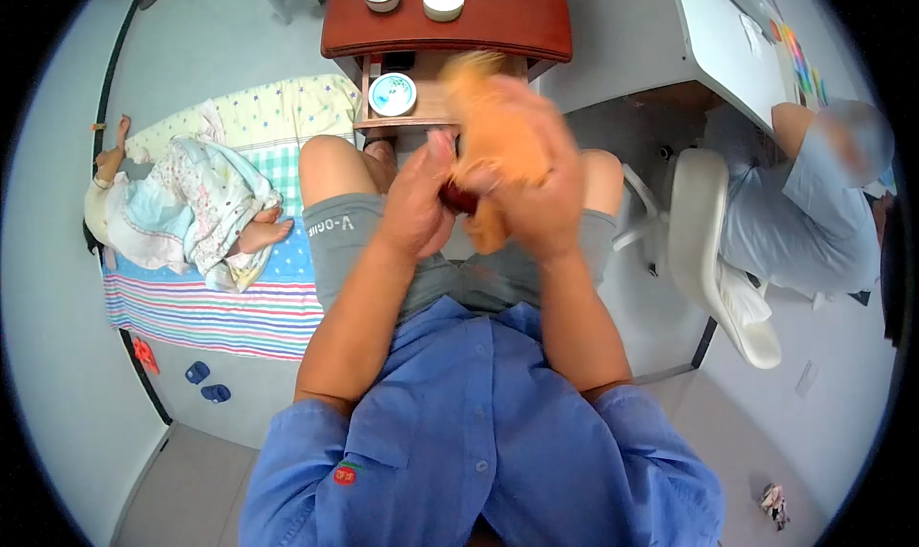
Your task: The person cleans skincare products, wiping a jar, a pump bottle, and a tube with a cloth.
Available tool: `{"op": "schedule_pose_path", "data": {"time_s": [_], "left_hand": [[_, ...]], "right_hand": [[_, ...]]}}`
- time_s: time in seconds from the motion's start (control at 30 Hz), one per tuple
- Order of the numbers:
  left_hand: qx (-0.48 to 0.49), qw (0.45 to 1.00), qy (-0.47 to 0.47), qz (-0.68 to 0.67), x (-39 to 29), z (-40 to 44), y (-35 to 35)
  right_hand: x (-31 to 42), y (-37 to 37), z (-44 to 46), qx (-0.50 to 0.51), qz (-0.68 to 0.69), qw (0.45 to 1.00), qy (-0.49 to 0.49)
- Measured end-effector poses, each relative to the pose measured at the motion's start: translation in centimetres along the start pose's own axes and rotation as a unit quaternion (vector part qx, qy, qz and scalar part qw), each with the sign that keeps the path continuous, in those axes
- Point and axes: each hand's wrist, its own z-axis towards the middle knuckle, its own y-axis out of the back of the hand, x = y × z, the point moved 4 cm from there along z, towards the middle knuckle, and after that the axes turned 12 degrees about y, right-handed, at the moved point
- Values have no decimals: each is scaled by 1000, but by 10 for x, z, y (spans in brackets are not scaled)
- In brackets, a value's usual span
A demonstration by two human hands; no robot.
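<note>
Above my lap, my left hand (pixel 418 198) is closed around a small dark red, glossy object (pixel 458 199), most of it hidden by fingers and cloth. My right hand (pixel 550 202) grips a bunched orange cloth (pixel 507 145), smeared by motion, pressed against the dark red object. One end of the cloth hangs below my right hand and another flips up above it. The exact kind of the red object cannot be made out.
Ahead is a reddish-brown wooden table (pixel 412 32) with lidded tubs on top; its open drawer holds a round white-and-blue tub (pixel 392 94). A person lies on a mat (pixel 211 308) at left. Another person sits in a white chair (pixel 696 222) by a desk (pixel 732 59) at right.
</note>
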Motion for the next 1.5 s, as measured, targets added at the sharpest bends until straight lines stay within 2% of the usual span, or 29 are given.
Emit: {"op": "schedule_pose_path", "data": {"time_s": [0.03, 0.1, 0.13, 0.17, 0.2, 0.23, 0.27, 0.3, 0.33, 0.37, 0.43, 0.47, 0.57, 0.6, 0.63, 0.7, 0.77, 0.83, 1.0, 1.07, 1.1, 1.17, 1.23, 1.27, 1.3, 1.33, 1.37, 1.47, 1.5], "left_hand": [[-35, 999, -13, -15, -1, 1, -1], [-47, 998, -23, -37, -13, -7, 12], [-106, 934, -152, 307, -26, -15, 14], [-150, 738, -257, 605, -27, -21, 10], [-185, 549, -454, 677, -24, -28, -3], [-184, 549, -457, 675, -17, -26, -5], [-197, 687, -366, 596, -9, -20, -1], [-203, 802, -263, 496, -6, -16, -3], [-194, 865, -214, 411, -5, -14, -4], [-188, 866, -216, 411, -3, -12, -6], [-219, 884, -240, 337, -1, -7, -3], [-217, 891, -276, 289, 0, 0, -3], [-211, 931, -233, 187, -13, 2, -14], [-206, 947, -210, 127, -15, 2, -19], [-203, 948, -209, 128, -15, 2, -20], [-151, 939, -215, 224, -15, 1, -26], [-134, 945, -173, 243, -12, -3, -26], [-40, 952, -181, 244, -6, -2, -32], [-39, 949, -170, 264, -8, 0, -40], [-70, 970, -94, 211, -9, 7, -32], [-69, 970, -94, 211, -8, 6, -34], [-33, 994, -75, 71, -5, 7, -38], [-49, 991, -66, 107, 5, 3, -34], [-56, 978, -110, 171, 5, -1, -36], [-60, 958, -154, 234, 3, -5, -42], [-76, 951, -158, 256, 2, -8, -43], [-73, 950, -160, 256, 6, -7, -38], [-138, 723, -417, 533, -8, -14, -35], [-137, 722, -418, 534, -13, -13, -35]], "right_hand": [[9, -12, 0, 130, -128, 974, 132], [22, -21, -2, 151, -127, 964, 178], [28, -24, -3, 169, -128, 952, 222], [20, -23, -6, 170, -128, 951, 223], [12, -19, -8, 133, -132, 955, 231], [6, -14, -8, 96, -136, 957, 238], [5, -11, -12, 97, -138, 956, 241], [1, -10, -6, 69, -106, 989, 78], [-6, -9, -5, 36, -73, 993, -86], [-8, -13, -2, 33, -77, 993, -83], [-27, -15, -3, -147, 163, 950, -220], [-34, -17, -6, -179, 253, 915, -259], [-29, -25, -19, -139, 214, 944, -208], [-19, -30, -21, -99, 173, 971, -131], [-21, -28, -23, -100, 172, 971, -129], [-20, -17, -24, -91, 21, 994, -57], [-21, -7, -17, -132, 58, 986, -83], [-34, 3, -15, -226, 196, 925, -234], [-27, 7, -10, -200, 249, 918, -236], [-11, 0, -12, -81, -1, 996, -45], [-10, -1, -12, -82, -1, 996, -45], [6, -5, -7, -5, -185, 975, 121], [3, 1, -1, 3, -202, 971, 125], [-8, 6, 1, -77, -41, 996, -15], [-21, 8, 1, -154, 123, 969, -151], [-30, 10, 2, -160, 228, 941, -193], [-30, 12, 1, -160, 228, 941, -190], [-46, 9, -21, -194, 457, 804, -327], [-45, 8, -26, -194, 458, 804, -326]]}}
